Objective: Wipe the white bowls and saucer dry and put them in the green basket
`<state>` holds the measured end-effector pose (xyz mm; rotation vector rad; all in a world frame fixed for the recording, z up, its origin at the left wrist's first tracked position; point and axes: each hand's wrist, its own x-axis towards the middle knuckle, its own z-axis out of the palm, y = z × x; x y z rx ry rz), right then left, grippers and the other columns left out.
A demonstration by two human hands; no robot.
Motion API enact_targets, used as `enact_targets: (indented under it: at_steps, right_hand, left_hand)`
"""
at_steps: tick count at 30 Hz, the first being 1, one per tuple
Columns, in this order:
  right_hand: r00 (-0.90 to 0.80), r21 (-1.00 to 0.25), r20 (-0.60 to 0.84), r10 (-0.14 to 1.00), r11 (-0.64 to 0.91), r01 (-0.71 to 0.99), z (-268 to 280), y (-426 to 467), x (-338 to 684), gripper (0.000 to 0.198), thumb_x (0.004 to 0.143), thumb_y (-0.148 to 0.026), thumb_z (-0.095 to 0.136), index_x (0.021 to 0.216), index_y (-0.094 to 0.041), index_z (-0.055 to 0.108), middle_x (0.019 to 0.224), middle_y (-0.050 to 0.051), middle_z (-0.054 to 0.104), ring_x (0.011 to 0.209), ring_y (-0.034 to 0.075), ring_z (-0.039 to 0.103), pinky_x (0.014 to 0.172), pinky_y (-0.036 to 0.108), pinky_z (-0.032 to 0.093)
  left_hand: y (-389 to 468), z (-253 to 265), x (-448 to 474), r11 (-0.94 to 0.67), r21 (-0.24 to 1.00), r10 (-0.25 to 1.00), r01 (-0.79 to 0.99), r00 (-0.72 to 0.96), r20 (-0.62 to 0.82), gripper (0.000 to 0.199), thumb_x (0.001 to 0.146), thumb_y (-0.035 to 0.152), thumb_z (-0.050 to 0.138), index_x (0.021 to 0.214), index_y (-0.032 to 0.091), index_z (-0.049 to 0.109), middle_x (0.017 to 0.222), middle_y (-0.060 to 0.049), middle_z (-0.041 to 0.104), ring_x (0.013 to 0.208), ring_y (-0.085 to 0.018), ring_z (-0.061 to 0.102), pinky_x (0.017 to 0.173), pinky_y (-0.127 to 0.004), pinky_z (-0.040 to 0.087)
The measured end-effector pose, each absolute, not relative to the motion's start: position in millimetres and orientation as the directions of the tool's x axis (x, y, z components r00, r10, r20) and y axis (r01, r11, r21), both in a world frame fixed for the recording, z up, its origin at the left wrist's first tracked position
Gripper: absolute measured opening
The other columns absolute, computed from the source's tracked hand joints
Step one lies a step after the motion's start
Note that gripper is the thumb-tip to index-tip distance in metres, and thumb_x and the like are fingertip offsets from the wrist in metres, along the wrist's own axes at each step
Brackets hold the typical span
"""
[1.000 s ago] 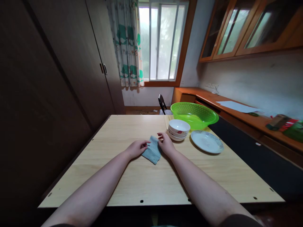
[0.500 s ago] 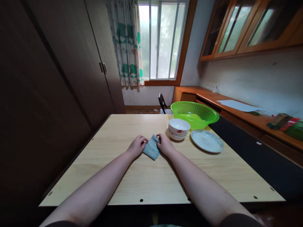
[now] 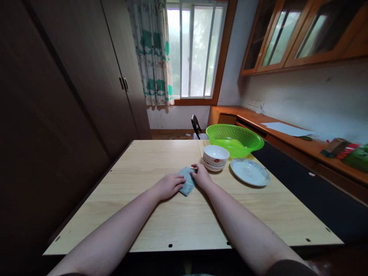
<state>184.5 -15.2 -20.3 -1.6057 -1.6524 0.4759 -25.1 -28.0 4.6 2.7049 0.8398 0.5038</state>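
A small folded blue-grey cloth (image 3: 188,184) lies on the wooden table between my two hands. My left hand (image 3: 169,185) rests on its left side, palm down, with the fingers stretched over the cloth. At the right edge of the cloth is my right hand (image 3: 202,176), its thumb and forefinger apart and touching the fabric. The other right fingers are partly hidden. Just beyond that hand stands a stack of white bowls (image 3: 216,155) with a red flower pattern.
Right of the bowls lies a white plate (image 3: 249,172) with a patterned rim. Behind them sits a green plastic basket (image 3: 234,142). Chopsticks (image 3: 200,148) lie beside the bowls. The table (image 3: 138,168) has a dark wardrobe (image 3: 86,76) on its left and a desk (image 3: 230,110) at the back right.
My left hand has moved from the upper left edge of the cloth down onto its left side, and its fingers have flattened out. My right hand stays at the right edge.
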Motion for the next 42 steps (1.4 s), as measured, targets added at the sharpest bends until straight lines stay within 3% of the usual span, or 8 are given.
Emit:
enact_targets:
  at_steps: [4,11,17,24,28,31,36,42]
  right_hand:
    - [0.111,-0.724,0.260,0.959,0.117,0.680,-19.4,-14.8,184.1,0.029,0.075,-0.011,0.056,0.103,-0.016,0.062,0.102,0.008,0.063,0.095,0.018,0.060,0.087,0.031,0.045]
    - [0.125,-0.743,0.313,0.942,0.161,0.649,-20.6,-12.6,183.3,0.037,0.074,-0.002,0.046,0.103,-0.018,0.062,0.102,0.006,0.062,0.087,0.014,0.061,0.083,0.029,0.047]
    - [0.124,-0.730,0.305,0.944,0.148,0.667,-20.7,-12.7,181.6,0.037,0.073,-0.002,0.047,0.104,-0.017,0.062,0.103,0.007,0.062,0.089,0.015,0.061,0.085,0.029,0.046]
    - [0.126,-0.661,0.198,0.972,0.038,0.749,-16.3,-16.0,182.2,0.032,0.077,-0.016,0.057,0.109,-0.016,0.061,0.103,0.010,0.066,0.096,0.020,0.061,0.086,0.031,0.045]
    - [0.116,-0.560,0.260,0.959,0.052,0.827,-8.0,-19.6,182.1,0.032,0.077,-0.019,0.060,0.109,-0.018,0.062,0.103,0.010,0.066,0.098,0.022,0.059,0.087,0.031,0.042]
    - [0.048,-0.499,0.317,0.947,0.124,0.858,1.0,-25.6,180.3,0.025,0.081,-0.025,0.058,0.104,-0.019,0.064,0.100,0.008,0.067,0.095,0.020,0.059,0.085,0.029,0.040]
    - [-0.188,-0.443,0.135,0.973,0.229,0.867,6.4,-36.5,172.7,0.022,0.079,-0.036,0.061,0.091,-0.020,0.068,0.087,0.006,0.069,0.079,0.017,0.061,0.071,0.026,0.040]
    - [-0.218,-0.525,0.121,0.968,0.249,0.814,4.5,-38.2,169.7,0.023,0.079,-0.020,0.056,0.100,-0.019,0.066,0.090,0.004,0.069,0.078,0.014,0.060,0.069,0.023,0.039]
  left_hand:
    - [-18.6,-5.9,-22.6,-0.707,0.304,0.707,0.639,0.652,0.275,0.029,0.087,0.025,0.047,0.110,0.024,0.065,0.110,-0.008,0.066,0.102,-0.023,0.056,0.093,-0.042,0.040]
    - [-14.2,-7.4,-16.1,-0.675,0.347,0.737,0.651,0.566,0.370,0.018,0.086,0.025,0.053,0.093,0.025,0.069,0.093,-0.006,0.068,0.094,-0.022,0.056,0.088,-0.039,0.042]
    - [-20.1,-4.4,-11.8,-0.639,0.284,0.753,0.715,0.504,0.423,0.022,0.085,0.026,0.053,0.103,0.024,0.066,0.114,-0.008,0.062,0.106,-0.025,0.053,0.093,-0.042,0.041]
    - [-41.0,-1.5,-10.7,-0.788,0.235,0.615,0.569,0.743,0.264,0.033,0.087,0.036,0.048,0.116,0.025,0.060,0.120,-0.008,0.061,0.108,-0.024,0.055,0.094,-0.039,0.042]
    - [-39.1,-1.3,-10.5,-0.715,0.219,0.697,0.664,0.656,0.290,0.038,0.087,0.040,0.049,0.120,0.025,0.058,0.127,-0.010,0.056,0.112,-0.027,0.053,0.095,-0.042,0.040]
    - [-29.6,0.8,-16.0,-0.585,0.259,0.805,0.769,0.511,0.300,0.032,0.087,0.034,0.047,0.114,0.023,0.062,0.119,-0.010,0.061,0.109,-0.026,0.055,0.094,-0.042,0.040]
    - [-13.7,-1.1,-25.9,-0.528,0.335,0.849,0.780,0.479,0.223,0.025,0.085,0.030,0.050,0.102,0.024,0.067,0.102,-0.006,0.069,0.100,-0.022,0.059,0.090,-0.035,0.043]
    - [-6.2,-8.5,-26.7,-0.575,0.441,0.818,0.690,0.491,0.300,0.026,0.083,0.022,0.050,0.104,0.024,0.067,0.105,-0.003,0.069,0.096,-0.018,0.061,0.088,-0.031,0.046]
